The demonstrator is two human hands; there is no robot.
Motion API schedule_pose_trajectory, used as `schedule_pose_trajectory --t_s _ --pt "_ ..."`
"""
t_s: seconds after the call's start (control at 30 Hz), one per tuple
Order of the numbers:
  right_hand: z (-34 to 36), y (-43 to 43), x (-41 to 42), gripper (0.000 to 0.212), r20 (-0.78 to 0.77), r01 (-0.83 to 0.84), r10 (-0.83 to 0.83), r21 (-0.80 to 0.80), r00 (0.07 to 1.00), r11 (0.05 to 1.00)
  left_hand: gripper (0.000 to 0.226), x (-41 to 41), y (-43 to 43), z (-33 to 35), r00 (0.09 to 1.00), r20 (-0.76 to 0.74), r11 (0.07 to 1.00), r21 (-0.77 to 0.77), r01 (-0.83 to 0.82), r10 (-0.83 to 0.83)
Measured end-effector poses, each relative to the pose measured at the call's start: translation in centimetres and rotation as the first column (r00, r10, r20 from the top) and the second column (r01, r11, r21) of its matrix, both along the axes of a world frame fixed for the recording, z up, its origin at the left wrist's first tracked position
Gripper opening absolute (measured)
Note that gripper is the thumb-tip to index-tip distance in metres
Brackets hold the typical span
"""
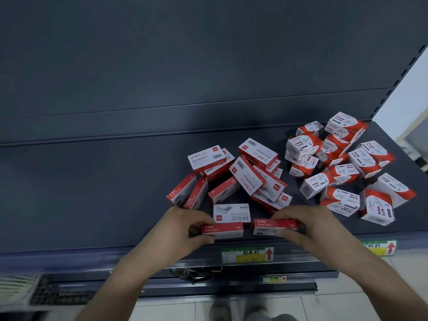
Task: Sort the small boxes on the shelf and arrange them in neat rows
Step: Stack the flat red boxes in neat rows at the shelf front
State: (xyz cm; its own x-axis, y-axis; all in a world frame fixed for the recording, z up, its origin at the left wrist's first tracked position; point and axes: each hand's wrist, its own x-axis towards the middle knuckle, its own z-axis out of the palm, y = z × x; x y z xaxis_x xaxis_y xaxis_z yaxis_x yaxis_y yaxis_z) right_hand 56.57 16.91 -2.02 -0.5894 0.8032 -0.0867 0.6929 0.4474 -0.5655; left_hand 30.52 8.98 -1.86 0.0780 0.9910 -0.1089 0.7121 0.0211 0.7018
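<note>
On the dark shelf (92,193) lie two jumbled heaps of small red-and-white boxes: staple boxes (250,172) in the middle and paper clip boxes (347,167) to the right. My left hand (185,225) grips one staple box (223,230) standing on its long edge near the shelf's front. My right hand (305,224) grips a second staple box (273,225) beside it, a small gap between the two. Another staple box (231,213) lies flat just behind them.
The shelf's left half is bare dark metal, with a back panel (185,66) rising behind. Price labels (247,254) with red arrows sit on the front rail. A lower shelf edge and light floor tiles show below. The shelf's right end borders a pale wall.
</note>
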Motion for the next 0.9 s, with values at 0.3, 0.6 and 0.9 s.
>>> schedule_pose_trajectory --t_s 0.3,0.6,0.9 --pt "0.0 -0.7 -0.3 0.027 -0.018 -0.059 0.058 -0.035 0.998 0.998 0.040 1.1 0.1 0.6 1.000 0.014 1.000 -0.017 0.012 -0.012" --pt "1.5 0.6 -0.5 0.030 -0.246 0.259 -0.213 0.175 0.946 0.950 0.036 4.1 5.2 3.5 0.838 -0.512 0.981 -0.059 0.184 -0.188" --pt "0.8 2.8 -3.2 0.038 -0.122 0.291 -0.277 0.118 0.953 0.949 0.029 6.0 7.2 3.7 0.685 -0.636 0.935 -0.224 0.276 -0.355"
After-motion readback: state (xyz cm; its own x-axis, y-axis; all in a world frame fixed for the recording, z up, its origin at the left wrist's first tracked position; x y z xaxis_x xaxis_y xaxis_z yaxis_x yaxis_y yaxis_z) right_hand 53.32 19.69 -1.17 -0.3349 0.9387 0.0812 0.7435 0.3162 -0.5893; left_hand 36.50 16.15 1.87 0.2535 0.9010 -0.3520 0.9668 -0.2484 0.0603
